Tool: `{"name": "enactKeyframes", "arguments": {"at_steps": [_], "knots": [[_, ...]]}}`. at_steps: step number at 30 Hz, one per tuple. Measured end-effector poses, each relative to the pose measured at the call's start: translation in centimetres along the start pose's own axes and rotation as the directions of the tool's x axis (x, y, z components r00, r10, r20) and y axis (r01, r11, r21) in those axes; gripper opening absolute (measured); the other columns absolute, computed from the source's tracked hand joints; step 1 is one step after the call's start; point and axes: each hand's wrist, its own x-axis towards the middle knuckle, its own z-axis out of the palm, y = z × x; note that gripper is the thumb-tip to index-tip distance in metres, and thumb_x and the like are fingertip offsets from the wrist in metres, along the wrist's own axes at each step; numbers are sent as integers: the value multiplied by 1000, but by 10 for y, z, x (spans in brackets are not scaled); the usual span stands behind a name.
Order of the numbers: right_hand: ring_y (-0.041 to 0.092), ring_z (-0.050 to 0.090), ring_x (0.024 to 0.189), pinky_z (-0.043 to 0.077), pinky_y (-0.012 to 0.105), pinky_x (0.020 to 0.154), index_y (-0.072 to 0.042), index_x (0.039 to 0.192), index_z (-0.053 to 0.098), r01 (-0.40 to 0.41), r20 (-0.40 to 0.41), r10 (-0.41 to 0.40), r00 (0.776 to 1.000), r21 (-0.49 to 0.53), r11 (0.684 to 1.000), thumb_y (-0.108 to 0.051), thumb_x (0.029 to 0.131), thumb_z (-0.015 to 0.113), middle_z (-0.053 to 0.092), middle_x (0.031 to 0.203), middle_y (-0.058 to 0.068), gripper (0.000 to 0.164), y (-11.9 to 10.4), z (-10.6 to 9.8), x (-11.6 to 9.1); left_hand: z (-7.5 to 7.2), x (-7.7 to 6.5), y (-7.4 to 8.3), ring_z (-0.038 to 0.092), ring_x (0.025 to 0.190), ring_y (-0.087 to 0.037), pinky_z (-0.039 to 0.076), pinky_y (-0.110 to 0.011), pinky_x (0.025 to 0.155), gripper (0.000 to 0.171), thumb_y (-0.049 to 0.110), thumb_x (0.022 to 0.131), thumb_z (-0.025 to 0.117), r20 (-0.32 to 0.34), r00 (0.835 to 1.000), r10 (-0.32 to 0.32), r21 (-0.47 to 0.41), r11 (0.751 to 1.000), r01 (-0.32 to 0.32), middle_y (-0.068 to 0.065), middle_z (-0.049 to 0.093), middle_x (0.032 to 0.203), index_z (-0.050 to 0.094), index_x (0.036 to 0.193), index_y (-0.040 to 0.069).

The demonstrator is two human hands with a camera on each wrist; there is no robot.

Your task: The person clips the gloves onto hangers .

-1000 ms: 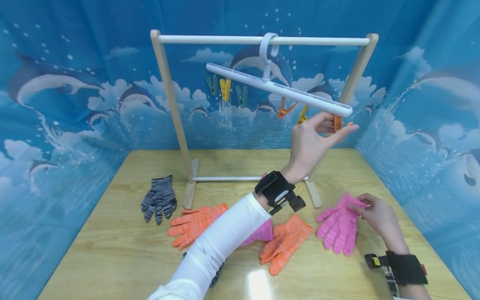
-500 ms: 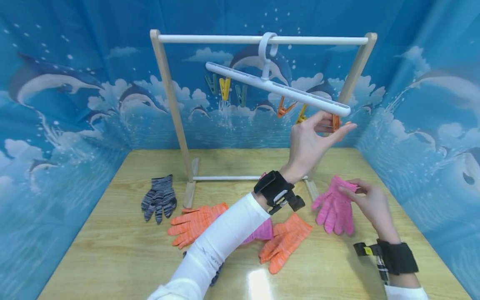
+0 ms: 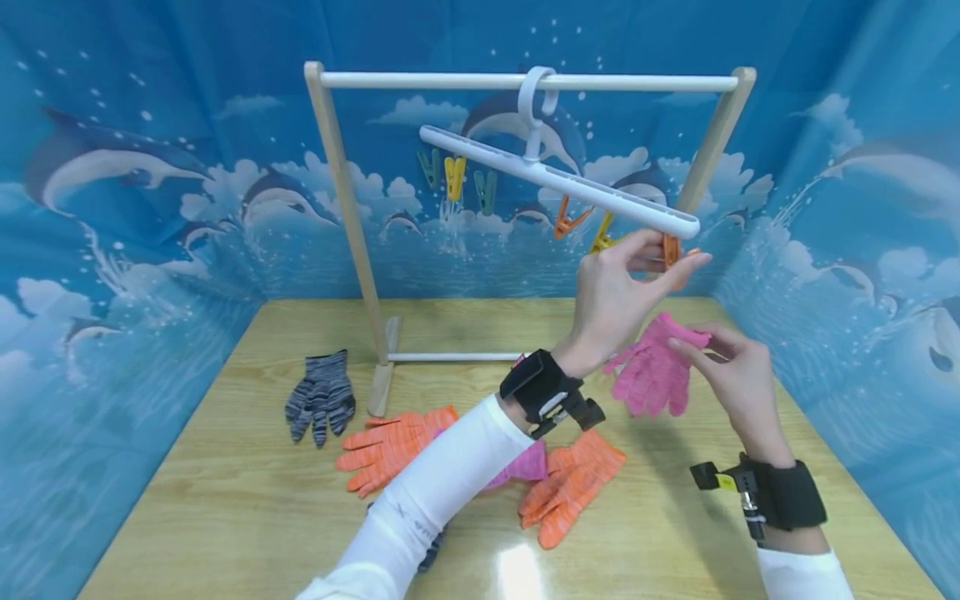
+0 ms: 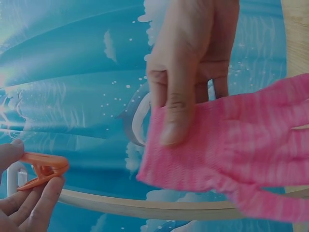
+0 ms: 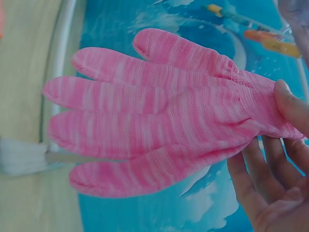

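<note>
A white hanger (image 3: 555, 179) hangs by its hook from the rack's top bar, its right end tilted down. At that low end my left hand (image 3: 618, 287) pinches an orange clothespin (image 4: 46, 166) between thumb and fingers. My right hand (image 3: 731, 375) pinches a pink knit glove (image 3: 656, 367) by its cuff, thumb on one side and fingers on the other. The glove is held up off the table with its fingers pointing down, just below the left hand. In the right wrist view the glove (image 5: 159, 108) spreads flat, all its fingers showing.
Other clothespins hang from the hanger, including a yellow one (image 3: 453, 177) and an orange one (image 3: 570, 218). On the table lie a dark striped glove (image 3: 321, 398), orange gloves (image 3: 573, 483) and a pink one (image 3: 525, 464) partly under my left sleeve. The rack's wooden post (image 3: 345, 200) stands at left.
My right hand has lifted the pink glove from the table and brought it up and leftward toward the hanger's low end. The left hand stays at the orange clothespin.
</note>
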Motion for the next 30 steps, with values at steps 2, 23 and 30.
{"name": "enactKeyframes", "arguments": {"at_steps": [2,23,30], "knots": [[1,63,85,47,13,70,-12,106,67,16,7,-16,1000,25,1000,-35,81,69,66,94,-10,34,-7,1,1,-2,-1,2,57,79,14,46,-6,72,21,40,83,66,12,1000,-15,-6,1000,16,10,69,90,63,91,21],[8,58,86,49,16,71,-3,109,61,175,-30,-172,985,231,957,-23,94,51,62,94,-2,27,-43,13,11,-10,0,1,57,81,14,46,-7,71,28,42,81,68,41,997,-62,4,998,62,12,69,91,65,102,23],[8,55,81,46,17,69,-1,106,61,194,-62,-183,981,307,932,-19,93,53,60,90,-1,23,-51,16,14,-9,1,-2,58,81,13,47,-9,74,29,39,81,69,36,998,-44,-27,999,45,9,69,92,66,102,20]]}}
